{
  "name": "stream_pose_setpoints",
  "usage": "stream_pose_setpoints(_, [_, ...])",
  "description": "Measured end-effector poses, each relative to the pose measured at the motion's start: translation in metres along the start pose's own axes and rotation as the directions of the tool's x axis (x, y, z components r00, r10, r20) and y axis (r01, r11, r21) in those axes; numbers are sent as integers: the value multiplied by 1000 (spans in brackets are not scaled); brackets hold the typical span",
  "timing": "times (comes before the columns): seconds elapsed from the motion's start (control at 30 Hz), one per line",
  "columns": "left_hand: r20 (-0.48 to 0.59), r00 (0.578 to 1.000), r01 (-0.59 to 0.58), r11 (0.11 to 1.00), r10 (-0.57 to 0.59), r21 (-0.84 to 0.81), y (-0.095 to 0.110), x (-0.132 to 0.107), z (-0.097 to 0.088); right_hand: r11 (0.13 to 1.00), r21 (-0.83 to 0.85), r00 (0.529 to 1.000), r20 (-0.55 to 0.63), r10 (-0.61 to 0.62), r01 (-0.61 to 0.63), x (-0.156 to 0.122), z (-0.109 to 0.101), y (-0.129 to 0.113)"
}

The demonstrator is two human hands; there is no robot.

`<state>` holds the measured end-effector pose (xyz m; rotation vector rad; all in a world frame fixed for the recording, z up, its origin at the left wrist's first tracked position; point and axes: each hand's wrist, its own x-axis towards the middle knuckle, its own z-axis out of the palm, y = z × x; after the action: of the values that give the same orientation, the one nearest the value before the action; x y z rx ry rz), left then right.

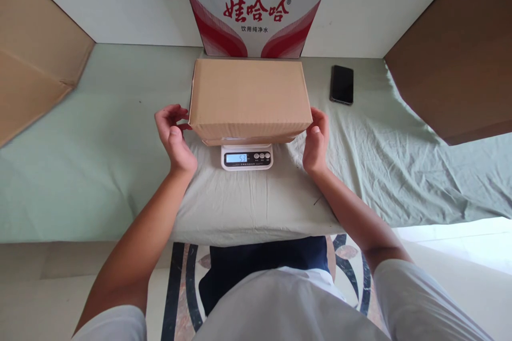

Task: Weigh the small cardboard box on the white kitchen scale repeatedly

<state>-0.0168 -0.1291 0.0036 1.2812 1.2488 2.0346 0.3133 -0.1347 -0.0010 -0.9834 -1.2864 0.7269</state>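
A closed brown cardboard box [248, 97] rests on a small white digital scale [247, 157] whose display is lit. The scale stands on a pale pillow [248, 202] laid on the green sheet. My left hand [173, 136] is just off the box's left edge, fingers curled and apart, thumb close to the corner. My right hand [316, 141] sits at the box's right lower corner, fingers touching or almost touching its side. Neither hand holds anything.
A white and red printed carton [254, 8] stands behind the box against the wall. A black phone [342, 84] lies on the green sheet [80, 160] to the right. Large brown cardboard boxes flank the scene at left [32, 58] and right [456, 64].
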Motion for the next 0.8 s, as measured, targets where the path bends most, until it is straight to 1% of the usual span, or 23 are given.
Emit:
stream_pose_setpoints(0.1, [-5, 999, 34, 997, -34, 70, 1, 0, 0, 1000, -18, 1000, 11, -18, 18, 0, 0, 1])
stream_pose_setpoints(0.17, [-5, 999, 40, 996, -40, 81, 2, 0, 0, 999, -31, 999, 20, -28, 28, 0, 0, 1])
stream_pose_setpoints(0.37, [-5, 1000, -2, 1000, 2, 1, 1, 0, -1, 1000, -2, 1000, 13, -24, 24, 0, 1, 0])
stream_pose_setpoints(0.43, [-6, 1000, 2, 999, -2, 32, -1, 0, -2, 1000, 2, 1000, 14, -27, 27, 0, 1, 1])
stream_pose_setpoints(0.53, [-2, 1000, 10, 993, -10, 120, -5, 0, -5, 1000, 1, 1000, 5, -22, 22, 1, 1, 2])
stream_pose_setpoints(0.6, [-2, 1000, 9, 990, -9, 139, -8, 1, -6, 1000, -2, 1000, 5, -22, 22, 1, 1, 2])
stream_pose_setpoints(0.7, [-6, 1000, 9, 996, -9, 90, -8, 0, -7, 1000, -9, 1000, 10, -25, 25, 1, 0, 1])
stream_pose_setpoints(0.8, [14, 1000, 24, 999, -25, 36, -1, -1, -6, 999, -4, 999, 11, -33, 33, 0, 0, -1])
